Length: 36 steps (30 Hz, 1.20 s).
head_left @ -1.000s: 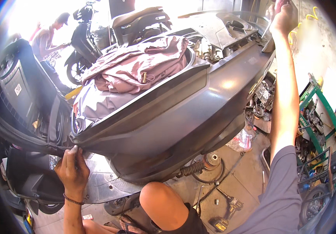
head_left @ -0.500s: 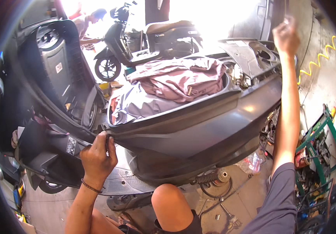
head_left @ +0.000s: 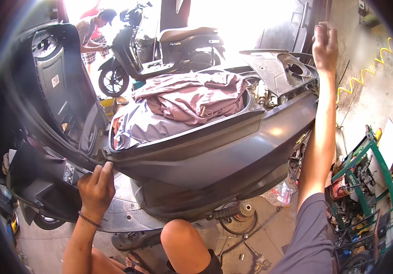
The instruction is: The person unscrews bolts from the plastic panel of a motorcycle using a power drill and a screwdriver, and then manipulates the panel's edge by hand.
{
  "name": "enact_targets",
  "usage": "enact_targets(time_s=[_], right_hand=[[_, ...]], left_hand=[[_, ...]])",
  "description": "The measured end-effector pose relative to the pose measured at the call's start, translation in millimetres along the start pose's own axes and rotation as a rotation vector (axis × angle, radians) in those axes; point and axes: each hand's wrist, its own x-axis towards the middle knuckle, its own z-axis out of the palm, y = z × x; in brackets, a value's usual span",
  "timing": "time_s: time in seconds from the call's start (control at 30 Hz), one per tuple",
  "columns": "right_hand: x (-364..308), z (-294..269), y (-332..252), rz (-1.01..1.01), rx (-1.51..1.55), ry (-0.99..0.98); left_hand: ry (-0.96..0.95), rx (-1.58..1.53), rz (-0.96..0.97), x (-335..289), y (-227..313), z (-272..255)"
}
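Note:
A dark grey scooter body side panel (head_left: 233, 150) runs along the scooter in front of me. My left hand (head_left: 97, 188) is closed, its fingertips pinched at the panel's front top corner, below the open seat (head_left: 57, 86). My right hand (head_left: 325, 49) is raised past the scooter's rear end with its fingers curled in. Whatever those fingers hold, if anything, I cannot make out. Crumpled mauve and grey clothing (head_left: 192, 98) fills the storage bucket beside the panel. Behind it, the grey tail cover (head_left: 269, 68) lies over exposed parts.
Another scooter (head_left: 178, 50) stands behind, with a person (head_left: 93, 34) bent at its front. On my right are a green metal rack (head_left: 372, 160) of tools and parts and a coiled yellow hose (head_left: 365, 71). A shock absorber (head_left: 237, 211) and a metal tool (head_left: 258, 258) are low in front.
The view has shifted, so the scooter sits further left. My right hand, blurred before, now shows sharply with curled fingers. My left hand stays at the panel's front corner.

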Motion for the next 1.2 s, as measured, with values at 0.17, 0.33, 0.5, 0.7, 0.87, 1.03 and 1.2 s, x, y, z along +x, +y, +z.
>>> enact_targets(time_s=[0.17, 0.33, 0.5, 0.7, 0.87, 1.03, 1.2], right_hand=[[1.3, 4.3, -15.0, -0.168, -0.519, 0.205], [16.4, 6.7, -4.0, -0.321, -0.714, 0.059], [-0.1, -16.8, -11.2, -0.243, -0.674, 0.497], [14.6, -17.1, 10.2, -0.479, -0.668, 0.434], [41.5, -50.9, 28.5, 0.611, 0.472, -0.190], [29.7, -34.6, 33.2, 0.390, 0.389, -0.126], [19.2, -47.1, 19.8, 0.441, -0.044, 0.136]], left_hand=[[0.015, 0.013, -0.051, 8.1, 4.1, -2.0], [0.018, 0.004, -0.068, 4.7, 3.5, 2.4], [0.021, -0.089, -0.083, 6.8, 4.6, -0.4], [0.015, -0.088, -0.131, 2.7, 5.2, 0.9], [0.056, -0.099, -0.116, 6.5, 9.4, 2.0], [0.079, -0.120, -0.123, 5.4, 0.6, 0.8], [0.038, -0.008, 0.044, 4.3, -8.3, 3.3]])
